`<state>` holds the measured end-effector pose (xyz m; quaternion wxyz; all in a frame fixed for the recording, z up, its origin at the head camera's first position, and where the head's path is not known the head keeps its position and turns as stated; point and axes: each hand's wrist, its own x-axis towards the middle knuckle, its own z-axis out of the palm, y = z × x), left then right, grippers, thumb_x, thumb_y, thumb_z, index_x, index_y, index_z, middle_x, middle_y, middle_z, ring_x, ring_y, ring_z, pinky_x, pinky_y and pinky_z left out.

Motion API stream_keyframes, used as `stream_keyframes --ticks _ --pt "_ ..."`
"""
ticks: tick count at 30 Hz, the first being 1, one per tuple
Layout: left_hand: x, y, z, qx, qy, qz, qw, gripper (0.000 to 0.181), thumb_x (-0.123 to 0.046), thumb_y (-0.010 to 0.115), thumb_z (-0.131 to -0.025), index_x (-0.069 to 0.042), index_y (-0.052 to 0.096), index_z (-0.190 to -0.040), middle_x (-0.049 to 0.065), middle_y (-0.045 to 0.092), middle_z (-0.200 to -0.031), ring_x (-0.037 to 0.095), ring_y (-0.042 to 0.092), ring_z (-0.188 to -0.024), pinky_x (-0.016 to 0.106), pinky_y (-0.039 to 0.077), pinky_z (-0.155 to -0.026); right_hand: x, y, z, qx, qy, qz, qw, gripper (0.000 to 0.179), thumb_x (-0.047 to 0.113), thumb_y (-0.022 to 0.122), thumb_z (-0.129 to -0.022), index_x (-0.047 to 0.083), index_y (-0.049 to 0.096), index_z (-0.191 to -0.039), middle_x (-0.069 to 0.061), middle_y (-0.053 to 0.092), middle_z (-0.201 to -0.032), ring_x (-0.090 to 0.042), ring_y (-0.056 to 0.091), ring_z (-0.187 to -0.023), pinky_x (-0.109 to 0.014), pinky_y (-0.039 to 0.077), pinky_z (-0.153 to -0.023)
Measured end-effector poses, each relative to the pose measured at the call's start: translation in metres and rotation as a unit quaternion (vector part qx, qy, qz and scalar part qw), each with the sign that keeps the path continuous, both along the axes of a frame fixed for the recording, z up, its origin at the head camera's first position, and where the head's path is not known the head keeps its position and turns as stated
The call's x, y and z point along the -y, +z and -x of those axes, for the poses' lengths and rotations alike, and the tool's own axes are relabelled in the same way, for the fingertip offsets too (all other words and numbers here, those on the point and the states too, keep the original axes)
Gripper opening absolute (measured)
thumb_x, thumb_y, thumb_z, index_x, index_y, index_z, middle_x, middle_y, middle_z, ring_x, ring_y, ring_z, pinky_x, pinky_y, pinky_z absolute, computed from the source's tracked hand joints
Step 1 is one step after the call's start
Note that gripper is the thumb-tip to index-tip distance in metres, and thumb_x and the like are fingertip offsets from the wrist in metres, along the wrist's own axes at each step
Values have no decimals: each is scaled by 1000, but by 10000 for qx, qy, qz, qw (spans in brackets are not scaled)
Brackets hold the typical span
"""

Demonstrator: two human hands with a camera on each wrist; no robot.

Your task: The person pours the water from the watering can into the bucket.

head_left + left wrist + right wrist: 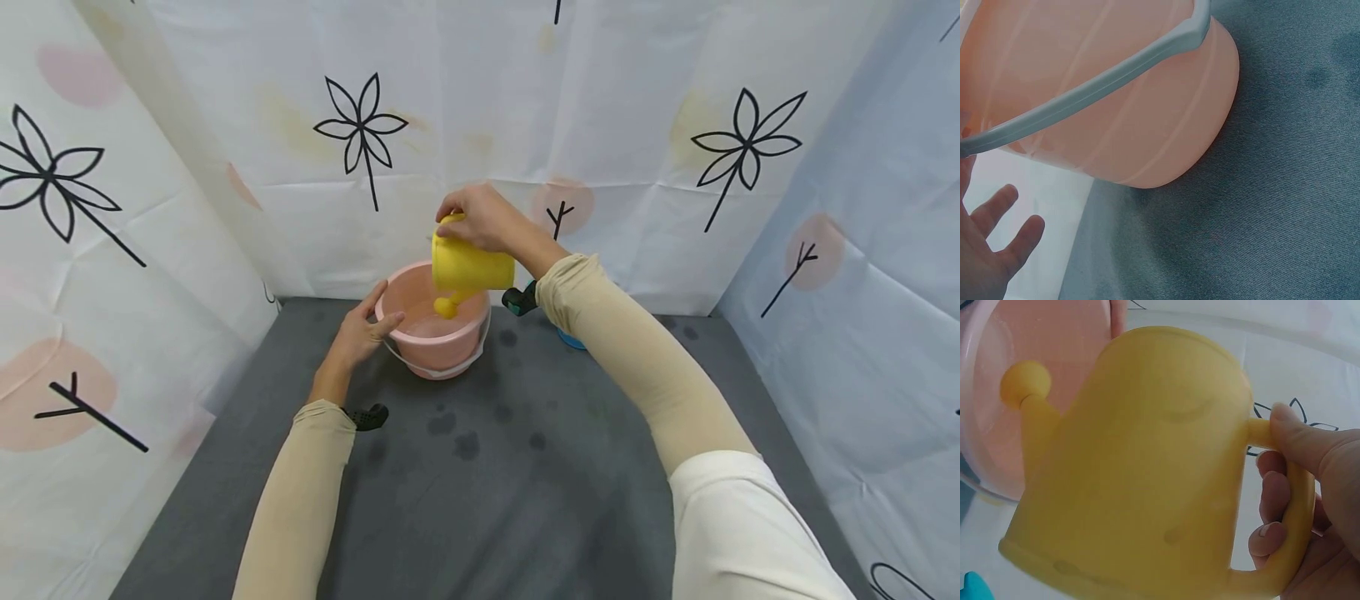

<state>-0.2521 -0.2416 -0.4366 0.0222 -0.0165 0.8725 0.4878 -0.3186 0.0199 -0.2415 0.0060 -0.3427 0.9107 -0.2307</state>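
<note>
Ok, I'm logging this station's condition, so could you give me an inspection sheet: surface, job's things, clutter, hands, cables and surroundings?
Surface: dark grey tabletop, with scattered darker spots.
Job's things: yellow watering can tipped, its spout over the mouth of the upright pink bucket.
Clutter: blue item, mostly hidden behind the right arm; cannot tell what.
Grasp: right hand, fingers curled round the can's handle; left hand at the bucket's rim.
Cables: nothing seen.
Surroundings: pale sheets with line-drawn flowers.
</note>
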Motion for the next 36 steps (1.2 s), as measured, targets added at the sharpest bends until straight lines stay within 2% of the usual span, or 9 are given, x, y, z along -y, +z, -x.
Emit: stream_keyframes --ticks 7,14,18,22,27,36 --pt "1 0 -1 27 48 33 10000 82 -50 65 -98 -43 15 -163 15 25 -169 41 25 -156 64 30 -120 -10 -5 -7 125 -156 185 9996 34 32 63 -102 10 68 -128 -9 68 -129 -25 60 -117 -38 50 -105" --pt "3 3 -1 40 25 26 10000 87 -65 65 -91 -49 15 -161 14 26 -169 39 26 -156 62 31 -121 -26 -11 -9 -18 -429 444 9981 37 34 61 -103 9 68 -131 -8 68 -129 -23 61 -112 -37 51 -102" --pt "2 2 -1 9 11 33 10000 84 -59 65 -94 -48 15 -161 14 25 -170 39 25 -156 62 30 -121 -35 -14 -12 -62 -570 686 9960 35 34 61 -103 9 70 -127 -8 69 -125 -22 61 -106 -37 52 -97" --pt "2 1 0 -7 15 -12 10000 85 -60 65 -94 -47 16 -162 14 25 -170 39 25 -156 62 30 -121 -42 -23 -15 -47 -663 1095 9918 33 31 61 -104 7 70 -125 -10 69 -122 -23 62 -102 -37 53 -93" --pt "1 0 0 9 -5 -93 10000 82 -53 66 -96 -48 16 -162 15 24 -170 40 23 -157 62 30 -121 -54 -34 -21 27 -849 1513 9848 31 30 63 -103 8 70 -123 -11 70 -121 -25 63 -102 -39 53 -93" --pt "1 -3 1 -8 21 -29 10000 84 -54 66 -95 -47 15 -162 14 24 -170 39 24 -156 62 30 -121 -79 -60 -31 112 -841 2237 9710 34 27 67 -100 7 68 -127 -13 68 -122 -26 63 -105 -35 54 -91"
